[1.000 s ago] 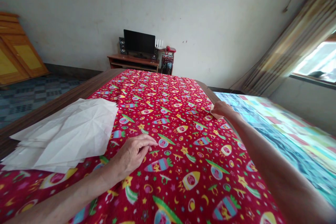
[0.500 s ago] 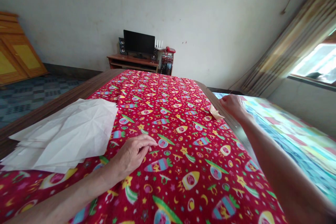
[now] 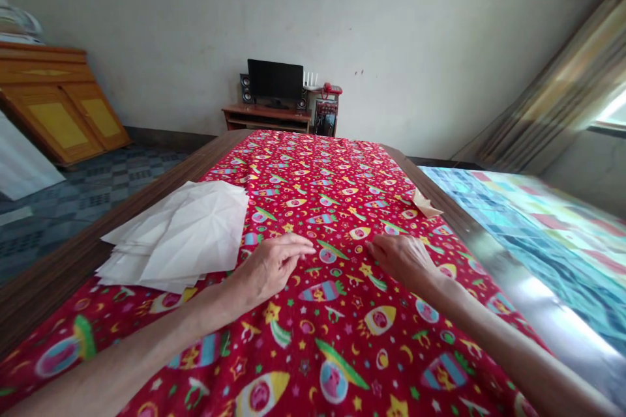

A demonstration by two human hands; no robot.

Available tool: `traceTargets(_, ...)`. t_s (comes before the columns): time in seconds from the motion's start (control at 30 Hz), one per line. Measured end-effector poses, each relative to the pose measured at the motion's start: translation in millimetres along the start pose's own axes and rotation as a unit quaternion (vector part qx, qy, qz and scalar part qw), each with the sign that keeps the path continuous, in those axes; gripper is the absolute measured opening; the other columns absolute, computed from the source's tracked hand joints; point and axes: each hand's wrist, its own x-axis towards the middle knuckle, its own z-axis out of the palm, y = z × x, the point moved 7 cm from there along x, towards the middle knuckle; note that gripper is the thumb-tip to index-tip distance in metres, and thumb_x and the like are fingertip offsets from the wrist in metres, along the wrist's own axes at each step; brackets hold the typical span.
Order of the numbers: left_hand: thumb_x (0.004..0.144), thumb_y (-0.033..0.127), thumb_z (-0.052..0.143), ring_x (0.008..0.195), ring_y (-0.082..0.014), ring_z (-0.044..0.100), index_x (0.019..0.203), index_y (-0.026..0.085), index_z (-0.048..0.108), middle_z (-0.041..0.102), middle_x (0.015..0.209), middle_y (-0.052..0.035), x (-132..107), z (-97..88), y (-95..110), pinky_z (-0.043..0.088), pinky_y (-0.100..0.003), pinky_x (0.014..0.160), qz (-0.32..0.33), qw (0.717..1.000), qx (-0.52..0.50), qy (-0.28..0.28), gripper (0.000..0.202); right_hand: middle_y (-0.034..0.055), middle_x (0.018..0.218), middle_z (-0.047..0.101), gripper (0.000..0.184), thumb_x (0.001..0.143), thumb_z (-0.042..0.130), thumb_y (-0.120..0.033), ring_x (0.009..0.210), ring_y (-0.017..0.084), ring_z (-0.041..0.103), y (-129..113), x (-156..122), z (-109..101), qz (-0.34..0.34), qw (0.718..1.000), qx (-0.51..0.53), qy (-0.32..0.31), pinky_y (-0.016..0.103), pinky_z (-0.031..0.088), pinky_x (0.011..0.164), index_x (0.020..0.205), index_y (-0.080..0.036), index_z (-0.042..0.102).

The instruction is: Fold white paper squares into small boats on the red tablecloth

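Neither hand is on visible paper, so I read the step as a ready position with both hands over the middle of the cloth [image 3: 342, 319]. Left hand [image 3: 271, 267]: loosely curled, thumb a bit off the fingers, nothing visible in it. Right hand [image 3: 403, 257]: palm down, fingers bent under; can't tell how far closed or whether it holds anything.

Paper: flat, creased pile [image 3: 195, 234] at left, sheets fanned, just beside the left hand and not touching. Small folded piece [image 3: 426, 205] on the cloth at right, beyond the right hand and apart from it, near the desk [image 3: 44, 293] edge.

Judgement: any move on the pile calls for a short leftward reach and separating one thin sheet cleanly; the overlap could drag neighbours along.
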Motion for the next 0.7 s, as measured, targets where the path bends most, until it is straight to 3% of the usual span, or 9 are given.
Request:
traceTargets(0.1,0.088,0.012,0.043,0.099,-0.0152,0.065,0.101,0.019,0.07,0.07,0.106,-0.0049,-2.7,-30.6,-5.4,0.052,-0.028,0.09,0.024,0.998,0.058,-0.026,0.031,0.0043,0.07,0.064,0.03,0.094,0.035,-0.033,0.055,0.015,0.053,-3.8,-7.7,3.0,-0.008,0.999,0.044,0.03,0.026,0.021,0.05,0.073,-0.022,0.054)
traceTargets(0.2,0.089,0.031,0.05,0.107,-0.0202,0.062,0.115,0.019,0.064,0.068,0.113,-0.0077,-21.1,-68.3,-31.3,0.049,-0.035,0.096,-0.002,0.988,0.152,-0.014,0.032,0.0049,0.072,0.063,0.03,0.094,0.034,-0.034,0.059,0.016,0.054,-3.0,-11.5,1.1,-0.008,0.993,0.089,0.078,0.025,0.026,0.054,0.072,-0.022,0.051)
traceTargets(0.3,0.076,0.054,0.064,0.126,-0.033,0.046,0.133,0.017,0.05,0.049,0.138,-0.0155,-54.0,-87.4,-61.7,0.038,-0.048,0.106,-0.037,0.967,0.249,-0.051,0.069,0.0052,0.072,0.063,0.031,0.094,0.033,-0.035,0.06,0.016,0.054,-3.1,-12.1,1.0,-0.013,0.99,0.107,0.091,0.026,0.028,0.055,0.071,-0.022,0.049)
traceTargets(0.4,0.071,0.057,0.067,0.133,-0.0365,0.037,0.138,0.015,0.043,0.042,0.143,-0.0171,-83.6,-89.0,-77.3,0.037,-0.049,0.106,-0.048,0.948,0.304,-0.087,0.083,0.0052,0.072,0.063,0.031,0.094,0.033,-0.035,0.059,0.016,0.054,-3.9,-11.9,1.0,-0.021,0.99,0.109,0.092,0.026,0.028,0.055,0.072,-0.022,0.05)
traceTargets(0.5,0.078,0.048,0.061,0.132,-0.0326,0.039,0.135,0.017,0.048,0.045,0.142,-0.0132,-94.6,-85.7,-77.9,0.036,-0.046,0.107,-0.057,0.948,0.304,-0.08,0.066,0.0053,0.071,0.063,0.03,0.093,0.033,-0.035,0.059,0.017,0.054,-3.8,-11.9,0.6,-0.024,0.989,0.108,0.096,0.026,0.029,0.055,0.072,-0.022,0.05)
traceTargets(0.6,0.087,0.039,0.049,0.126,-0.0266,0.049,0.124,0.021,0.059,0.056,0.133,-0.0085,-91.4,-82.8,-72.7,0.038,-0.042,0.107,-0.05,0.953,0.293,-0.06,0.042,0.0052,0.072,0.063,0.029,0.093,0.033,-0.035,0.059,0.017,0.054,-3.1,-11.8,1.0,-0.018,0.99,0.107,0.092,0.026,0.028,0.054,0.072,-0.023,0.049)
traceTargets(0.7,0.093,0.032,0.041,0.114,-0.0219,0.058,0.111,0.024,0.067,0.065,0.12,-0.0042,-85.3,-84.7,-65.2,0.043,-0.037,0.104,-0.029,0.959,0.281,-0.034,0.032,0.0052,0.072,0.064,0.029,0.093,0.033,-0.034,0.058,0.017,0.054,-2.8,-11.8,0.9,-0.014,0.99,0.107,0.093,0.026,0.029,0.054,0.072,-0.023,0.049)
